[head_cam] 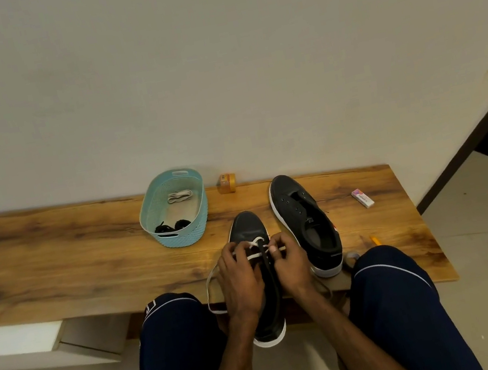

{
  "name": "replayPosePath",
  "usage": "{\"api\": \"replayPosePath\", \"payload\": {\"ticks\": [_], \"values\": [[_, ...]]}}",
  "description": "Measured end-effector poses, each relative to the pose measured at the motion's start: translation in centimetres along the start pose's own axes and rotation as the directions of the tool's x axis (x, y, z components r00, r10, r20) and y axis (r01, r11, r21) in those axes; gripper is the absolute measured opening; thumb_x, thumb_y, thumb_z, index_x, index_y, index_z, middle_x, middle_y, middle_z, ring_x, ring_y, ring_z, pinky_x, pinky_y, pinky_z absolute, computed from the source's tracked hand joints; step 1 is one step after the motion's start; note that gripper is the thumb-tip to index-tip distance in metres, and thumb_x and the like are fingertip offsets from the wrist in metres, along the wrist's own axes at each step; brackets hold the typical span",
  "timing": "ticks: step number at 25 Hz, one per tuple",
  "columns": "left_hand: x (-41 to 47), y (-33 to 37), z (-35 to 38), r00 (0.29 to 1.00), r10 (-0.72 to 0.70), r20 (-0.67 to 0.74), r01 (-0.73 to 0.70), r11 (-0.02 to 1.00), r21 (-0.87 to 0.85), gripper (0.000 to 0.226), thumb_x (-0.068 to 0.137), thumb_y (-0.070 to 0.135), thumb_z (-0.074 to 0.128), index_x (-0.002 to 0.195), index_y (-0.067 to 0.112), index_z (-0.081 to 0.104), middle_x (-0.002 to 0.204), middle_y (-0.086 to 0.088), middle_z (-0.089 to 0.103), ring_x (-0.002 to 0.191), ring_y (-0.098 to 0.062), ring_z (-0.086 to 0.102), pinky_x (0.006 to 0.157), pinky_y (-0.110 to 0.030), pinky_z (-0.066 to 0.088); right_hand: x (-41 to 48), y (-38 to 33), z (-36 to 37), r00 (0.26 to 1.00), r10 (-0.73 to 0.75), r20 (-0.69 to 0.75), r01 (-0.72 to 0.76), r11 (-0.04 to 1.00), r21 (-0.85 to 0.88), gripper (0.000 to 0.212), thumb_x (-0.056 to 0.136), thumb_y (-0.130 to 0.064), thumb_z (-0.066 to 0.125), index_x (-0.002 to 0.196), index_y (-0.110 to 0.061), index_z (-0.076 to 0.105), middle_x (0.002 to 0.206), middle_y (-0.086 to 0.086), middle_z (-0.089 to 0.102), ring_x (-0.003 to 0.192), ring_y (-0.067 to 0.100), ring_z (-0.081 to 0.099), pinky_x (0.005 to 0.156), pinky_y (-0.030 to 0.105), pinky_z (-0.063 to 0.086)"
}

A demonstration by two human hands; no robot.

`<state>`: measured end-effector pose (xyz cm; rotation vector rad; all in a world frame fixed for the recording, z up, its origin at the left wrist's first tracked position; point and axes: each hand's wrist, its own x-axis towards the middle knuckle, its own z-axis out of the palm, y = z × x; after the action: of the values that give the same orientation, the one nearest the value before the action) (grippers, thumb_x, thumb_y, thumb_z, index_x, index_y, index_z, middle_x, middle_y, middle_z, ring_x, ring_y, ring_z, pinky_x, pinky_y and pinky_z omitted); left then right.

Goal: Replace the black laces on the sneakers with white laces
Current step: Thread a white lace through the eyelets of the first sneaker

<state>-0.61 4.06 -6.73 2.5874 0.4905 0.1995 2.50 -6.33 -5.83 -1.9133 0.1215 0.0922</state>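
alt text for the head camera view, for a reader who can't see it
A person's left hand and right hand pinch a white lace over a black white-soled sneaker at the near edge of a wooden bench. A second black sneaker, unlaced, lies to its right; a turquoise plastic basket behind holds a white lace bundle and black laces.

We can read v. little here. Tongue of the unlaced sneaker (306, 222): a white "S", w/ smaller print beside it, too blurred to make out. Eraser (362, 198) on the worktop (52, 251), far right: red lettering on its white sleeve, too small for us to read. Yellow box (227, 183) by the wall: pale label w/ dark marks, poss. a barcode, not legible. Trouser leg (150, 307), left knee: white outlined mark, partly hidden, can't tell what it says.
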Motion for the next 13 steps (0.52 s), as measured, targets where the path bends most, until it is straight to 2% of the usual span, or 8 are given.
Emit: {"api": "replayPosePath", "payload": {"ticks": [3, 5, 6, 7, 8, 9, 11, 13], "values": [[0.0, -0.2, 0.2, 0.988, -0.133, -0.081, 0.135, 0.991, 0.019, 0.069, 0.083, 0.014, 0.071, 0.143, 0.015, 0.037, 0.152, -0.01, 0.033, 0.141, -0.026, 0.031, 0.112, -0.043, 0.037, -0.5, -2.2, -1.2, 0.999, -0.021, -0.046, 0.037, 0.929, 0.368, 0.017, 0.102, -0.005, 0.043, 0.095, -0.017, 0.052, 0.085, 0.001, 0.067, 0.083, 0.011, 0.065, 0.077, 0.027, 0.053], [0.4, -0.2, -0.2, 0.982, -0.15, -0.112, 0.157, 0.986, 0.052, 0.073, 0.082, 0.014, 0.073, 0.145, 0.012, 0.035, 0.153, -0.013, 0.032, 0.142, -0.029, 0.031, 0.111, -0.046, 0.038, -0.5, -3.5, -3.1, 0.993, -0.085, 0.087, 0.002, 0.725, 0.689, 0.013, 0.105, -0.008, 0.04, 0.101, -0.013, 0.051, 0.074, 0.007, 0.064, 0.071, 0.018, 0.063, 0.075, 0.03, 0.057], [0.8, -0.3, -0.5, 0.977, -0.165, -0.133, 0.173, 0.984, 0.049, 0.075, 0.082, 0.015, 0.073, 0.146, 0.011, 0.034, 0.153, -0.014, 0.032, 0.142, -0.03, 0.031, 0.111, -0.047, 0.037, -0.6, -3.8, -4.1, 0.978, -0.126, 0.168, -0.042, 0.668, 0.743, 0.011, 0.104, -0.012, 0.042, 0.101, -0.014, 0.053, 0.069, 0.006, 0.06, 0.062, 0.016, 0.058, 0.067, 0.028, 0.055], [1.3, -0.5, -0.8, 0.968, -0.195, -0.157, 0.201, 0.979, 0.026, 0.077, 0.082, 0.017, 0.075, 0.146, 0.009, 0.033, 0.153, -0.015, 0.032, 0.142, -0.031, 0.031, 0.111, -0.048, 0.037, -0.7, -3.9, -4.7, 0.957, -0.156, 0.244, -0.06, 0.717, 0.694, 0.01, 0.103, -0.016, 0.045, 0.099, -0.017, 0.055, 0.068, 0.003, 0.057, 0.058, 0.012, 0.052, 0.06, 0.025, 0.05], [1.5, -0.7, -1.2, 0.955, -0.237, -0.177, 0.238, 0.971, -0.015, 0.08, 0.081, 0.019, 0.076, 0.146, 0.007, 0.033, 0.153, -0.016, 0.032, 0.142, -0.032, 0.031, 0.111, -0.048, 0.037, -0.8, -3.8, -5.1, 0.939, -0.153, 0.309, -0.032, 0.854, 0.52, 0.011, 0.102, -0.019, 0.048, 0.096, -0.021, 0.056, 0.069, 0.0, 0.058, 0.057, 0.008, 0.051, 0.057, 0.023, 0.046], [1.4, -0.9, -1.3, 0.942, -0.276, -0.189, 0.27, 0.961, -0.058, 0.082, 0.08, 0.021, 0.077, 0.146, 0.005, 0.032, 0.153, -0.017, 0.032, 0.142, -0.033, 0.031, 0.11, -0.048, 0.037, -1.0, -3.5, -4.9, 0.933, -0.121, 0.339, 0.046, 0.974, 0.221, 0.012, 0.102, -0.022, 0.049, 0.094, -0.025, 0.057, 0.074, -0.004, 0.061, 0.06, 0.005, 0.053, 0.059, 0.023, 0.045], [0.6, -1.2, -1.4, 0.928, -0.317, -0.193, 0.304, 0.948, -0.096, 0.084, 0.079, 0.022, 0.079, 0.146, 0.004, 0.032, 0.153, -0.018, 0.031, 0.142, -0.034, 0.031, 0.11, -0.049, 0.037, -1.6, -2.6, -3.7, 0.944, -0.058, 0.324, 0.167, 0.933, -0.319, 0.007, 0.103, -0.025, 0.049, 0.103, -0.027, 0.056, 0.086, -0.005, 0.064, 0.074, 0.005, 0.059, 0.067, 0.031, 0.051], [-0.4, -1.6, -1.0, 0.928, -0.333, -0.167, 0.322, 0.943, -0.089, 0.084, 0.077, 0.017, 0.079, 0.146, 0.004, 0.033, 0.153, -0.019, 0.03, 0.141, -0.035, 0.031, 0.109, -0.049, 0.038, -2.2, -2.7, -1.9, 0.954, 0.007, 0.3, 0.157, 0.841, -0.517, 0.015, 0.104, -0.029, 0.046, 0.114, -0.021, 0.054, 0.097, 0.001, 0.065, 0.087, 0.016, 0.063, 0.078, 0.038, 0.054]]}}
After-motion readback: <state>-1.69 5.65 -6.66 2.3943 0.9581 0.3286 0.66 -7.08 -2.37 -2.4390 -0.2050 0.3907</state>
